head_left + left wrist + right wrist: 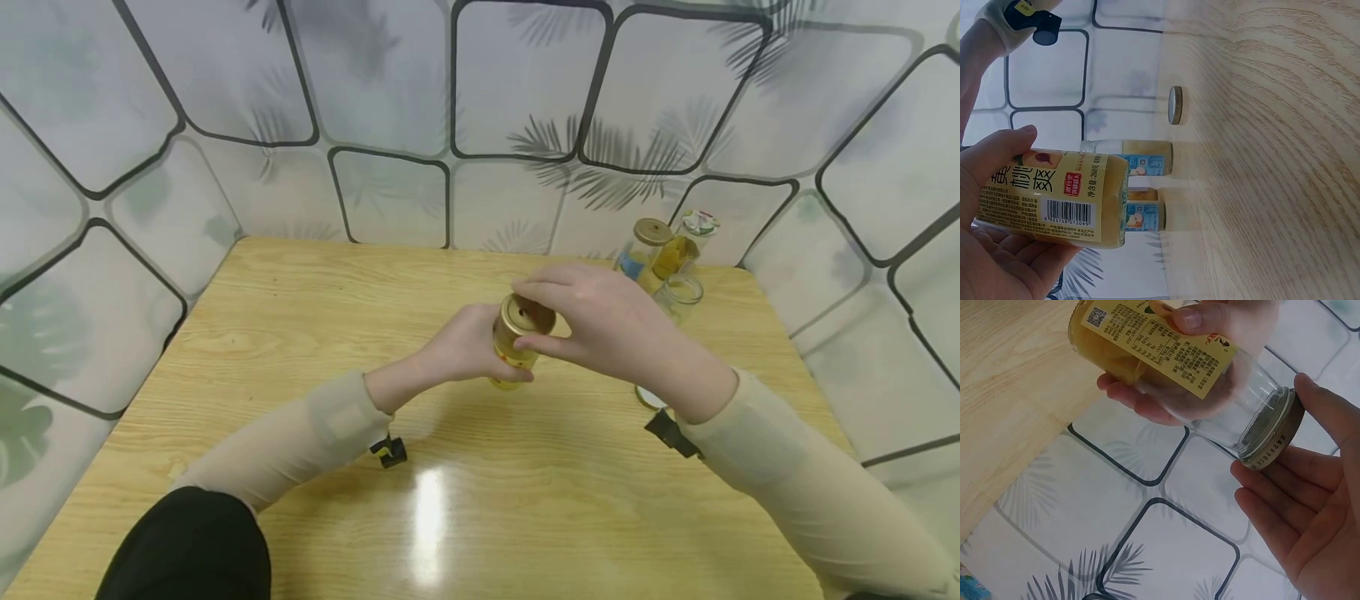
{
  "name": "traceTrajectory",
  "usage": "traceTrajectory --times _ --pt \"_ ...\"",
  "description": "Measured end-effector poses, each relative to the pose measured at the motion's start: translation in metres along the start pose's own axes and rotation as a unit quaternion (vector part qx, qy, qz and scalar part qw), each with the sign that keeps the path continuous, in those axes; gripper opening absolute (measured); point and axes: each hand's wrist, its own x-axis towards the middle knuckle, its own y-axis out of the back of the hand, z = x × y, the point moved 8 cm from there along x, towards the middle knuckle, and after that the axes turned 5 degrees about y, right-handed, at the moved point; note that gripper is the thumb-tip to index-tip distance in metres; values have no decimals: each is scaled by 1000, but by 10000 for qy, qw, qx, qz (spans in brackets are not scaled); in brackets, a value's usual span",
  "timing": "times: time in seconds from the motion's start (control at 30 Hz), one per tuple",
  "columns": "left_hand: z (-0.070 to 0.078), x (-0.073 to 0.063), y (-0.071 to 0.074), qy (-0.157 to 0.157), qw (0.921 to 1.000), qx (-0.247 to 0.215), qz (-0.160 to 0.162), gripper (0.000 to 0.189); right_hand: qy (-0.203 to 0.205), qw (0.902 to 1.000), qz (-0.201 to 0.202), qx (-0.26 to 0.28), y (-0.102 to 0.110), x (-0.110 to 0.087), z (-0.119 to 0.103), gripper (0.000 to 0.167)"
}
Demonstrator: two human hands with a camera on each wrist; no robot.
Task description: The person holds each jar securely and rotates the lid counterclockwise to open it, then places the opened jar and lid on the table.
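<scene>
My left hand [467, 346] grips a glass jar [1054, 200] with a yellow label, holding it over the table. Yellowish contents fill its lower part, and in the right wrist view the glass near the lid looks clear. A gold lid [521, 313] sits on the jar's mouth. Thumb and fingertips of my right hand [615, 321] pinch this lid at its rim, reaching in from the right. In the right wrist view the jar appears tilted, with the left thumb [1190, 319] across its label.
At the back right of the wooden table [315, 308] stand a jar with a gold lid [652, 232], a jar with a patterned lid [700, 223] and a lidless glass jar [680, 290]. A loose lid [1175, 105] lies nearer, partly behind my right wrist. A patterned wall borders the table.
</scene>
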Motion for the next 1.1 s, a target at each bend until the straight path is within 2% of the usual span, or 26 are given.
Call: traceTrajectory --times 0.27,0.57,0.8,1.1 --pt "-1 -2 -2 30 10000 -43 35 71 40 9996 -75 252 -6 -2 1 42" --pt "-5 -1 -2 126 9999 -105 21 68 61 9993 -118 349 -8 1 4 34" --pt "-3 1 -1 22 10000 39 43 68 143 9988 -177 425 -8 2 7 37" --pt "-1 2 -2 -86 10000 2 -27 66 326 9943 -267 979 -7 -2 14 49"
